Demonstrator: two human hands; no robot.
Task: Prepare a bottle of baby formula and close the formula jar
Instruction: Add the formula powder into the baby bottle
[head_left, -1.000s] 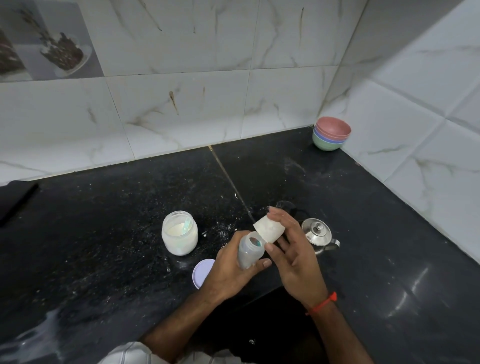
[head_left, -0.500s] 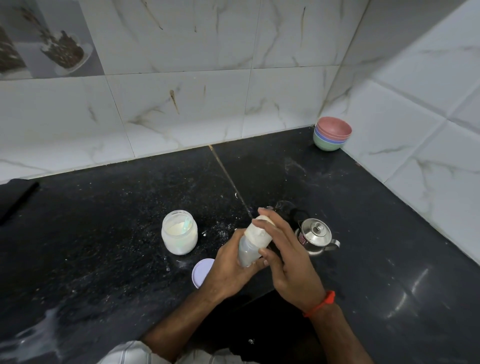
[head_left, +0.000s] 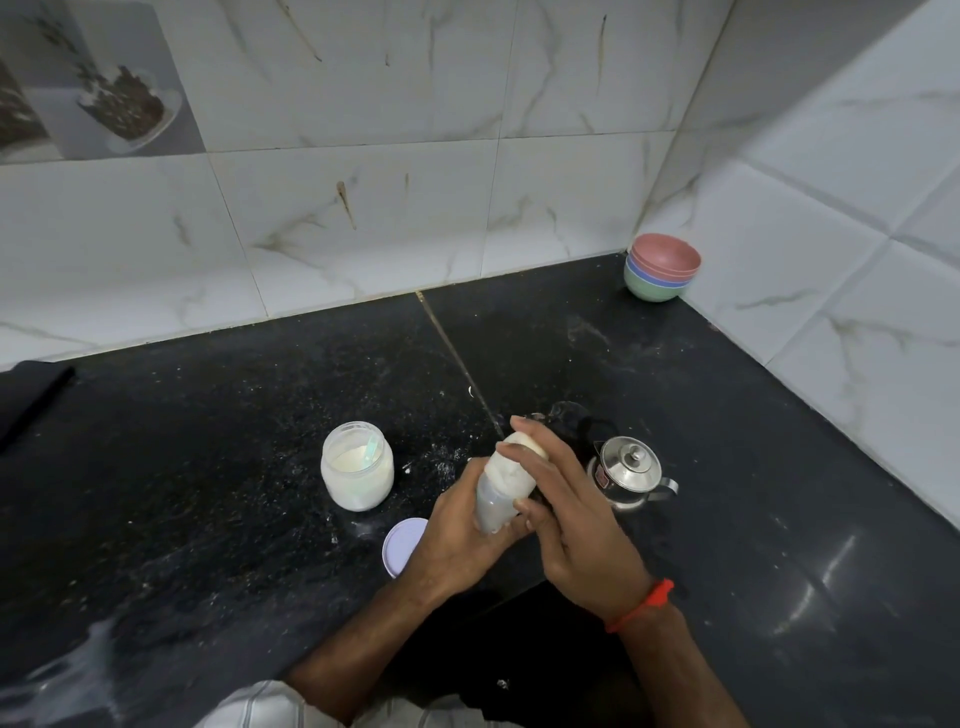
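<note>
My left hand (head_left: 457, 540) grips a small clear baby bottle (head_left: 496, 501) by its body, tilted above the counter. My right hand (head_left: 566, 519) wraps the white cap (head_left: 514, 465) that sits on the bottle's top. To the left, the open glass formula jar (head_left: 357, 466) stands upright on the black counter, holding white powder and a pale green scoop (head_left: 370, 451). Its round lilac lid (head_left: 401, 545) lies flat on the counter beside my left wrist, partly hidden by my hand.
A small steel kettle (head_left: 629, 475) with a lid stands just right of my hands. Stacked pastel bowls (head_left: 662, 266) sit in the far corner against tiled walls. White powder is spilled on the black counter (head_left: 208, 467). A dark object (head_left: 31, 389) lies at the left edge.
The cap was held apart above the open bottle a second ago. It has since come down onto the bottle's top, with my right hand closing around it.
</note>
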